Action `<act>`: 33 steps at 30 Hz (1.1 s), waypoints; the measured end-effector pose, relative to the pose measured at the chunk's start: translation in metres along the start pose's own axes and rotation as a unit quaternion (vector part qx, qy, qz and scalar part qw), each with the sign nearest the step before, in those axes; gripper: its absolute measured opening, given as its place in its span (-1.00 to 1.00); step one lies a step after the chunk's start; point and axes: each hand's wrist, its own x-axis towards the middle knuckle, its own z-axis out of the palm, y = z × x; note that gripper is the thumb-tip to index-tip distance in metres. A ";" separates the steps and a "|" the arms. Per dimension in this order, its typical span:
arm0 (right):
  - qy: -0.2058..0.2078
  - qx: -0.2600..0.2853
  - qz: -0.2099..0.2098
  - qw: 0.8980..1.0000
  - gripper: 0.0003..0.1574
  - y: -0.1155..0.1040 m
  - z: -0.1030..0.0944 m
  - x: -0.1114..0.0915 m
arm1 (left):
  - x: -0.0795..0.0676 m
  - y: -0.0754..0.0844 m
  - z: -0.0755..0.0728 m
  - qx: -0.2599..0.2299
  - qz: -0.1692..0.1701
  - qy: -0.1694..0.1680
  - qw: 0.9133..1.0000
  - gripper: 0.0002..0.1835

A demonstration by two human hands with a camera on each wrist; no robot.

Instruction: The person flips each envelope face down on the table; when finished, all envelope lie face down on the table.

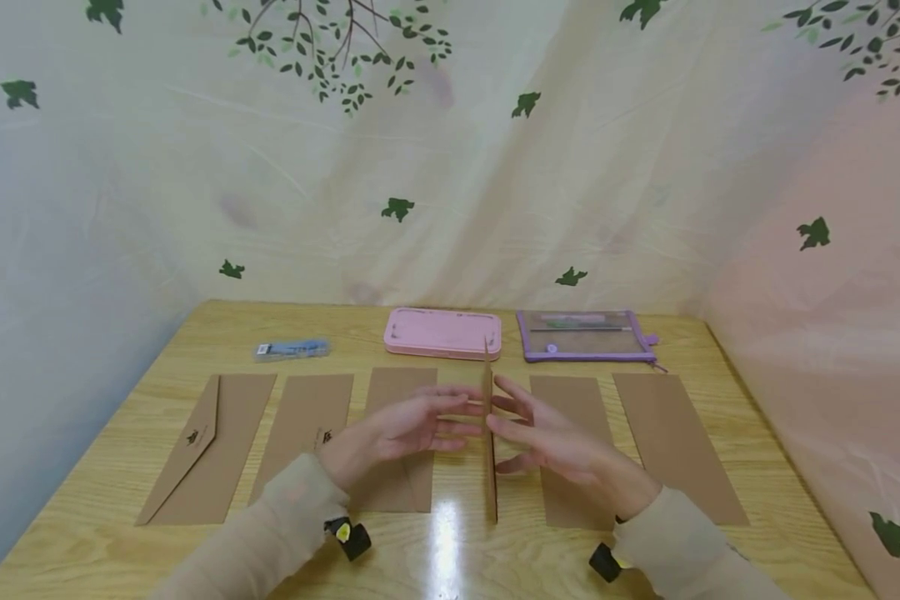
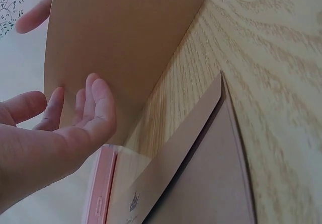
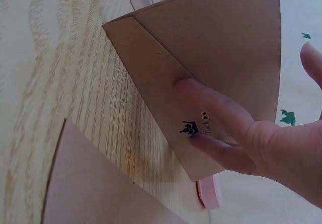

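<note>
A brown paper envelope stands on its long edge on the table, between the two hands. Its flap side faces the right hand and bears a crown print with "Thank you" beside it. My left hand has its fingertips at the plain side, fingers only slightly bent. From the other side my right hand touches the flap side with extended fingers. Its thumb is apart from the paper in the right wrist view. Below the left hand lies another envelope, partly covered.
Further envelopes lie flat: one flap-up at far left, one printed beside it, two on the right. Along the back are a small blue pack, a pink case and a purple-edged zip pouch.
</note>
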 end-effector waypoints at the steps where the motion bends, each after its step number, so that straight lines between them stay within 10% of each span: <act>1: 0.001 -0.001 0.000 1.000 0.16 0.000 0.000 0.000 | 0.001 -0.001 0.000 -0.002 -0.001 -0.001 1.000 -0.47; 33: 0.040 0.005 -0.007 0.999 -0.01 0.006 -0.011 -0.004 | 0.006 -0.026 0.006 -0.014 -0.018 0.025 0.999 -0.46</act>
